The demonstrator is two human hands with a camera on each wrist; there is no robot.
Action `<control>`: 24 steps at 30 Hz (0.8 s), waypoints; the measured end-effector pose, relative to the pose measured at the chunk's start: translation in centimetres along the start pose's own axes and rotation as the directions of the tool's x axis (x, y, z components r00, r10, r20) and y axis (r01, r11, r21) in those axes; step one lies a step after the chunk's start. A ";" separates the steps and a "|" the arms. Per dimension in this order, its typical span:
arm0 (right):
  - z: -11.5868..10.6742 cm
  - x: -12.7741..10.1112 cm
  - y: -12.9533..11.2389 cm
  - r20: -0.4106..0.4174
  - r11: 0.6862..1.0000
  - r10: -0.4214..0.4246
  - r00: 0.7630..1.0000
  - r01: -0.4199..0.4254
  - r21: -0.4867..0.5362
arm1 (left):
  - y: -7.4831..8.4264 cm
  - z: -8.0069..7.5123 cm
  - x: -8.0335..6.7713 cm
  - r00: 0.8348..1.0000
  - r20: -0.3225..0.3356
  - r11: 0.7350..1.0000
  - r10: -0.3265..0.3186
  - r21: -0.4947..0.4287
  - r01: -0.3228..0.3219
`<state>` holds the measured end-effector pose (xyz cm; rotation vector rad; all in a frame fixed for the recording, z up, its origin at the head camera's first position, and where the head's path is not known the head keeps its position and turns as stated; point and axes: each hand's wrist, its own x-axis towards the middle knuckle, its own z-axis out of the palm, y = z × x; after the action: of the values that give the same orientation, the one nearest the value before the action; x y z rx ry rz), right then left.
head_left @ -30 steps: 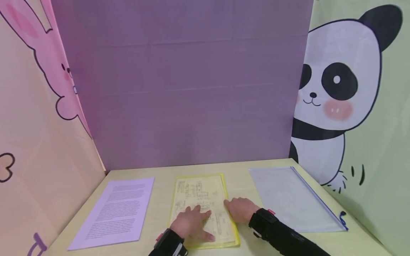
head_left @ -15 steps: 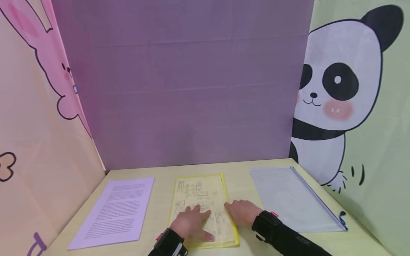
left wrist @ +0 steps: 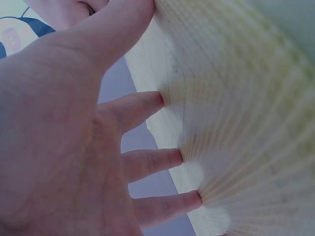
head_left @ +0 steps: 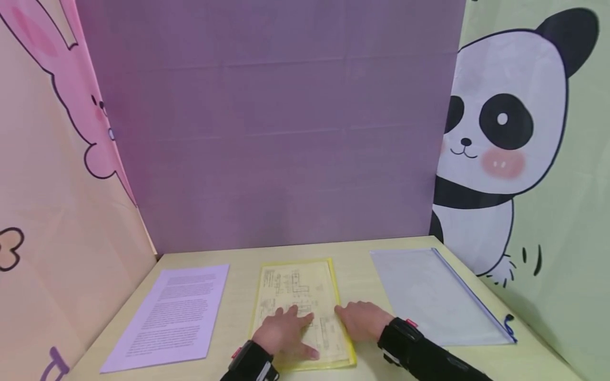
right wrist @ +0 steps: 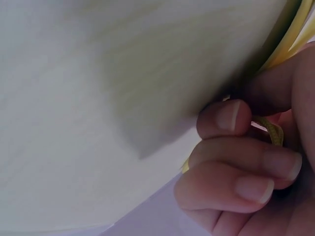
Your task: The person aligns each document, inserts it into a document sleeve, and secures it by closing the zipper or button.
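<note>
Hands (head_left: 286,330) press yellow folder (head_left: 286,280), right apparently pinching edge.

I count two hands, my left hand (head_left: 282,332) and my right hand (head_left: 360,318). I see one yellow folder (head_left: 300,288), one white paper (head_left: 173,315) and one clear bag (head_left: 436,296).

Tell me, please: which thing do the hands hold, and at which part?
The right hand pinches the yellow folder at its right edge; the left hand presses flat on it.
</note>
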<state>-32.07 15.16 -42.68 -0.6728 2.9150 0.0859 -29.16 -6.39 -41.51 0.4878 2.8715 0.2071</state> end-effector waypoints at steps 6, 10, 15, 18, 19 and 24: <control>-0.1 -0.8 -0.6 -0.006 0.999 0.004 1.000 -0.004 -0.037 | -0.1 -0.1 0.0 1.000 -0.005 1.000 0.010 -0.019 -0.010; 0.1 -1.0 -0.7 -0.023 0.998 0.000 1.000 -0.002 -0.057 | -0.2 -0.2 0.0 1.000 -0.016 0.999 0.022 -0.026 -0.022; 0.3 -1.1 -0.9 -0.055 0.996 0.001 0.998 -0.006 -0.092 | -0.2 0.0 0.0 0.999 -0.023 0.999 0.032 -0.035 -0.033; 0.4 -0.9 -1.1 -0.069 0.994 0.011 0.998 -0.018 -0.106 | -0.3 0.1 -0.1 0.999 -0.018 0.999 0.034 -0.042 -0.034; 0.5 -0.8 -1.1 -0.076 0.994 0.014 0.997 -0.022 -0.109 | -0.3 0.1 -0.2 0.999 -0.018 0.998 0.035 -0.045 -0.036; 0.6 -0.1 -1.0 -0.108 0.993 0.024 0.994 -0.036 -0.110 | -0.5 0.3 0.0 0.998 -0.018 0.996 0.056 -0.069 -0.057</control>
<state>-31.47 14.40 -43.32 -0.6703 3.0416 0.2249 -29.28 -6.84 -41.86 0.5576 2.8568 0.3201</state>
